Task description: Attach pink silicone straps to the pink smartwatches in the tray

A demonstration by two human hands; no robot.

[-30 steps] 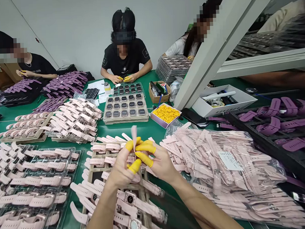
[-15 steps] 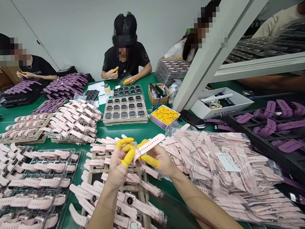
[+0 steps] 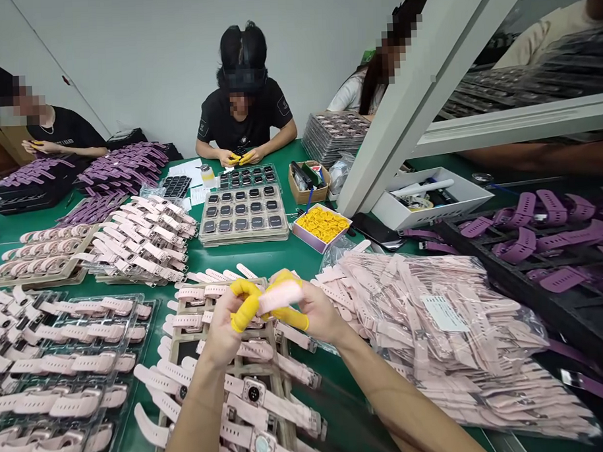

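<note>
Between my two hands is a pale pink watch strap [image 3: 282, 295], blurred by motion. My left hand [image 3: 229, 321] pinches its left end with fingers in yellow finger cots. On the other side my right hand [image 3: 312, 311], also in yellow cots, grips the strap from behind and below. Whether a watch case is attached is hidden by the fingers. Right under my hands stands a beige tray [image 3: 283, 378] with pink-strapped watches lying across it, some showing their round back sensors [image 3: 253, 394].
Clear bags of pink straps [image 3: 413, 314] are heaped at right, beside a black tray of purple straps [image 3: 450, 247]. Stacked trays of pink watches [image 3: 83, 352] fill the left. Ahead are a box of yellow finger cots [image 3: 322, 225], trays of watch cases [image 3: 243, 238] and a co-worker [image 3: 245, 109].
The strap has turned in my fingers: its holed face and long free end showed before, now a plain, shorter-looking stretch shows. Across the table, the co-worker's hands have come together.
</note>
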